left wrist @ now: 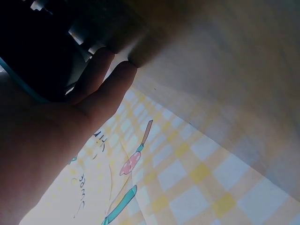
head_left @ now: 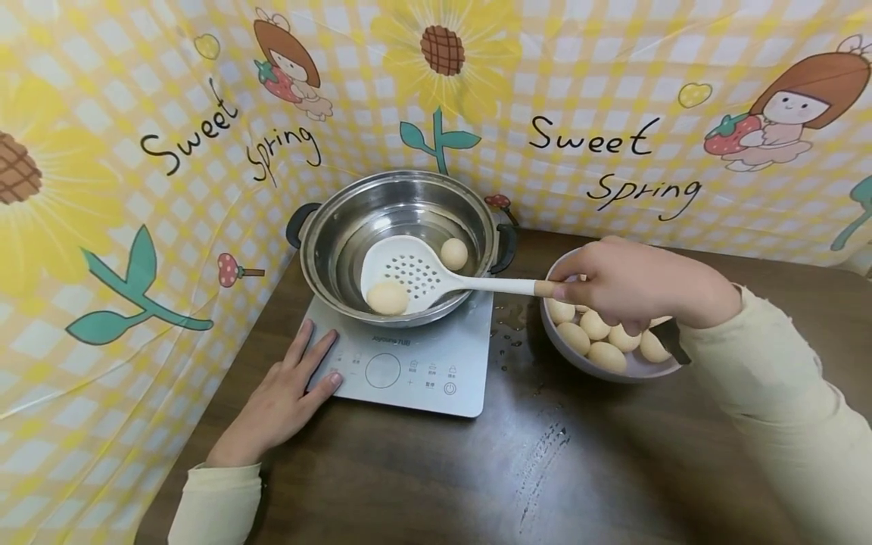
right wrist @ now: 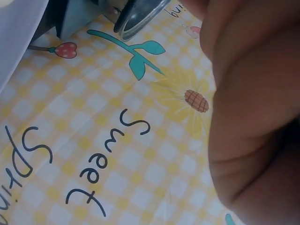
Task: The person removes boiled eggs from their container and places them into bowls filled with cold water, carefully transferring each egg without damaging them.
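Note:
In the head view my right hand (head_left: 609, 284) grips the wooden end of a white slotted spoon (head_left: 415, 272). The spoon's perforated head is inside a steel pot (head_left: 402, 185), with one egg (head_left: 388, 297) lying on its near left part. A second egg (head_left: 454, 253) sits in the pot, beside the spoon head. My left hand (head_left: 282, 397) rests with spread fingers on the left edge of a white induction cooker (head_left: 409, 378) under the pot. Below my right hand stands a pale bowl (head_left: 579, 359) holding several eggs (head_left: 606, 357), partly hidden by the hand.
Water drops and a wet streak (head_left: 541, 462) mark the dark wooden table (head_left: 409, 484). A yellow checked cloth (head_left: 579, 83) with printed flowers and figures rises behind the table and along its left side. The pot has black side handles (head_left: 505, 248).

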`<action>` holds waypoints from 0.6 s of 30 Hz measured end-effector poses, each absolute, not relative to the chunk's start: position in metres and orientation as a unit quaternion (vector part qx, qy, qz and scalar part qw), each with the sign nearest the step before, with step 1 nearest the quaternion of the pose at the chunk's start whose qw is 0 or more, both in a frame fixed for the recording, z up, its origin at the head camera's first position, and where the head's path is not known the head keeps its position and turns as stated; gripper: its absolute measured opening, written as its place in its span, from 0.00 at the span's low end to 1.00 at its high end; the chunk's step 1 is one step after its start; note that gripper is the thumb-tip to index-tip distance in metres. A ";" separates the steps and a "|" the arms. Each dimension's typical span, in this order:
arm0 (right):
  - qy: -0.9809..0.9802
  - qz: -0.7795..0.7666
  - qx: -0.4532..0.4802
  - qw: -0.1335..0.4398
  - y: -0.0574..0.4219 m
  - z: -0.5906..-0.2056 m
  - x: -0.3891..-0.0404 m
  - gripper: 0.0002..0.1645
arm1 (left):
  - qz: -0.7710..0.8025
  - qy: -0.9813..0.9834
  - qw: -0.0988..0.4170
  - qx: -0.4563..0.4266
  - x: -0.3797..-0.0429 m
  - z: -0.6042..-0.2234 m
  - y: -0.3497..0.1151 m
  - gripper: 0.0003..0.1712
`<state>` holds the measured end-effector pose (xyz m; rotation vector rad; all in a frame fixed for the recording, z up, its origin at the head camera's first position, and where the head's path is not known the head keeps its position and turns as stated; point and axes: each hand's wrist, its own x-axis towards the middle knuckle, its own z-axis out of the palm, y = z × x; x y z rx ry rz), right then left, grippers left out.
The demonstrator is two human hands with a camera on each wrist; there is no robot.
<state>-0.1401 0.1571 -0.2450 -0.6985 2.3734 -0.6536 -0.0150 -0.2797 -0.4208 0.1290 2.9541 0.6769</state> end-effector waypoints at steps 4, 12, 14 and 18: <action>0.877 -0.255 -0.247 0.324 0.163 -0.247 -0.144 0.14 | 0.225 0.972 0.059 0.041 -0.015 -0.423 -0.280 0.39; 0.859 -0.300 -0.246 0.334 0.179 -0.252 -0.147 0.12 | 0.223 0.972 0.058 0.042 -0.016 -0.424 -0.280 0.40; 0.858 -0.307 -0.238 0.337 0.184 -0.252 -0.146 0.12 | 0.222 0.972 0.057 0.042 -0.016 -0.423 -0.280 0.40; 0.865 -0.304 -0.231 0.324 0.196 -0.250 -0.145 0.13 | 0.222 0.972 0.056 0.043 -0.016 -0.421 -0.280 0.39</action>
